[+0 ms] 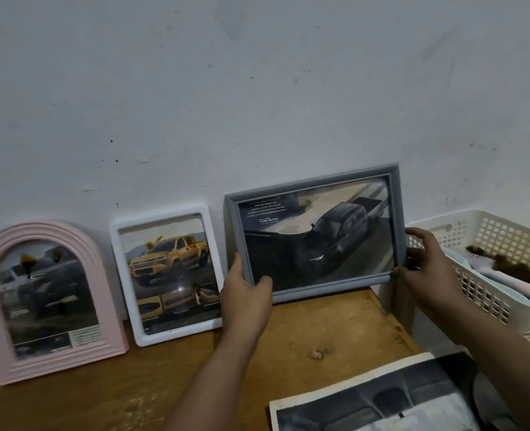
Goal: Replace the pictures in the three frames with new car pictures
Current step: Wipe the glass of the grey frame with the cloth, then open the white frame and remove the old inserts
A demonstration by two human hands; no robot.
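The grey frame [313, 231], holding a dark pickup print, is gripped at both short ends: the left hand [245, 293] is closed on its lower left corner, the right hand [425, 259] on its right edge. It is tilted, its lower edge near the back of the wooden worktop [195, 377], against the wall. It is best lowered level and leaned back gently, judging by the glossy, reflective front. Beside it stand a white rounded rectangular frame [167, 275] and a ridged pink arched frame [49, 300], apparently plastic. A perforated basket [490, 244] sits to the right.
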